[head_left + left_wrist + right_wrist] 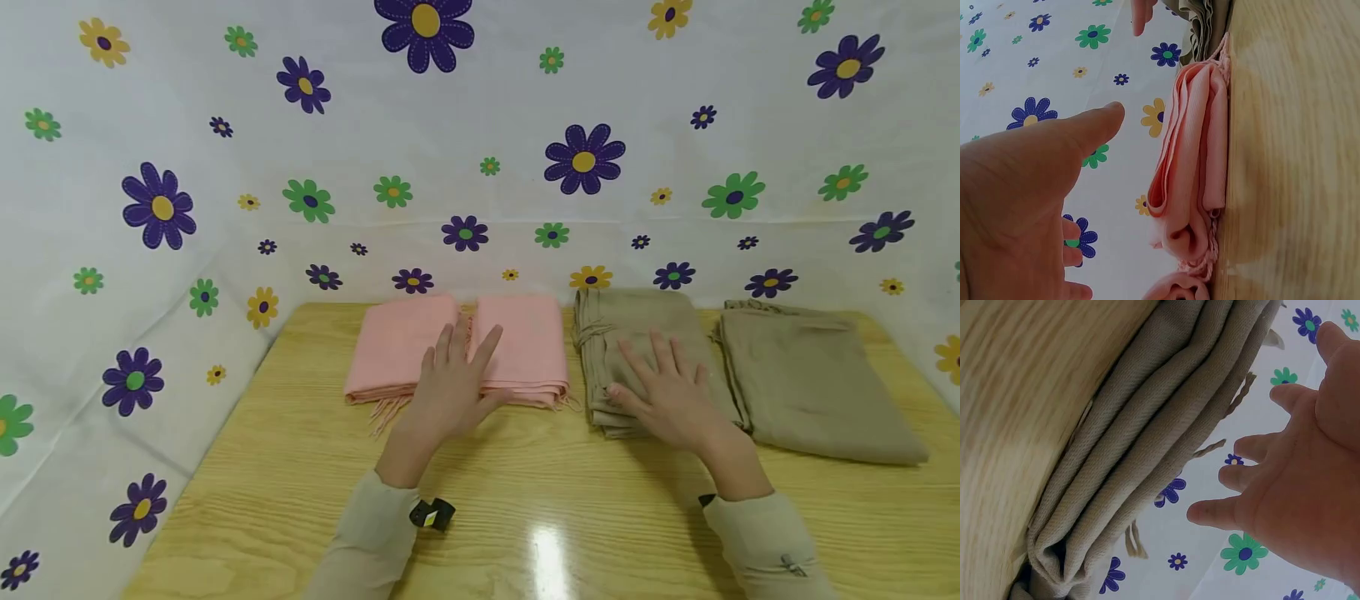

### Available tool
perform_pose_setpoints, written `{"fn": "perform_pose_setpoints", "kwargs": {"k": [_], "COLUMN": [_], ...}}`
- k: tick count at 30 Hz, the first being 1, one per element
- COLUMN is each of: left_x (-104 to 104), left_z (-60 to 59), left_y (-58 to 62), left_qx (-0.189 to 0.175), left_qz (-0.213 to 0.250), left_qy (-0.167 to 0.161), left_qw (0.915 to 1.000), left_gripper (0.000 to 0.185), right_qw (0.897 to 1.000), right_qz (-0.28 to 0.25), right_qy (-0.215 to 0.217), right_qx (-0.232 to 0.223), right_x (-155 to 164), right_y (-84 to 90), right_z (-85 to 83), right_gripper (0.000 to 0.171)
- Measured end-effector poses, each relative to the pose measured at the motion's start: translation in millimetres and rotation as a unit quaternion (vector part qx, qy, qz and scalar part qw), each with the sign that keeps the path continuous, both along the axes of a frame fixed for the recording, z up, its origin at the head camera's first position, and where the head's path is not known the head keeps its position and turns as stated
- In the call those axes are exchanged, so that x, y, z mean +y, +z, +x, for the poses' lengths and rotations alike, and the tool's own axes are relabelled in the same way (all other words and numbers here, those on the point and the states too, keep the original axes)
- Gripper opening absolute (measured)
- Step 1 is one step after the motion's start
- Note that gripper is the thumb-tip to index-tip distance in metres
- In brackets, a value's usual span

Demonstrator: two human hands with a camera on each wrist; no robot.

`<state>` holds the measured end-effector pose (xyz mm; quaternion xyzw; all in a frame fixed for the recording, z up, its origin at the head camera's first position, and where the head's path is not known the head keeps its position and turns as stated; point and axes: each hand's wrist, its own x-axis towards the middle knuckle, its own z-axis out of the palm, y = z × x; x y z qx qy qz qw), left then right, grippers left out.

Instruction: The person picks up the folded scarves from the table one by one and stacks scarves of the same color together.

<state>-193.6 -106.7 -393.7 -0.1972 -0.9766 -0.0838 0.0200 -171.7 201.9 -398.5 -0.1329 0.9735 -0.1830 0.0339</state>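
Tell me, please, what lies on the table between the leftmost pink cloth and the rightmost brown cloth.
Two folded cloths lie there, as the head view shows: the other pink cloth and, to its right, the other brown cloth.

No legible txt; sleeve mark (792, 566) seems unreadable.

a flower-printed white cloth (480, 108) hangs behind a wood-grain table (285, 483).
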Motion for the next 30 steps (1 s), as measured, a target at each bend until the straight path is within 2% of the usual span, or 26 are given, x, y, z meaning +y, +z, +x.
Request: {"fn": "perform_pose_setpoints", "kwargs": {"k": [7, 15, 19, 22, 25, 27, 30], "left_x": [9, 30, 44, 58, 71, 80, 93], "left_z": [-1.5, -4.4, -10.5, -18.8, -27.5, -32.8, -39.7], "left_y": [4.2, 2.0, -0.7, -0.4, 0.8, 0.4, -2.2], "left_qx": [-0.009, -0.019, -0.041, -0.071, -0.104, -0.134, -0.186], "left_qz": [0.014, 0.074, 0.117, 0.167, 0.219, 0.26, 0.324], "left_qy": [-0.01, -0.054, -0.079, -0.097, -0.11, -0.113, -0.111], "left_qw": [0.9998, 0.9956, 0.9891, 0.9786, 0.964, 0.9495, 0.9209], "left_gripper": [0.081, 0.078, 0.076, 0.073, 0.073, 0.074, 0.076], "right_qw": [1.0, 0.999, 0.998, 0.998, 0.996, 0.995, 0.992], "right_qz": [0.004, -0.037, -0.058, -0.06, -0.078, -0.095, -0.121], "right_qy": [-0.007, -0.024, -0.029, -0.033, -0.032, -0.031, -0.038], "right_qx": [-0.008, -0.008, -0.002, 0.005, 0.004, -0.001, -0.017], "right_x": [8, 17, 21, 28, 35, 40, 48], "right_y": [2.0, 2.9, -0.2, -2.2, -5.1, -7.9, -12.2], "right_z": [1.6, -0.4, -2.3, -4.4, -9.4, -14.1, -21.3], "right_gripper": [0.074, 0.075, 0.074, 0.072, 0.07, 0.07, 0.071]}}
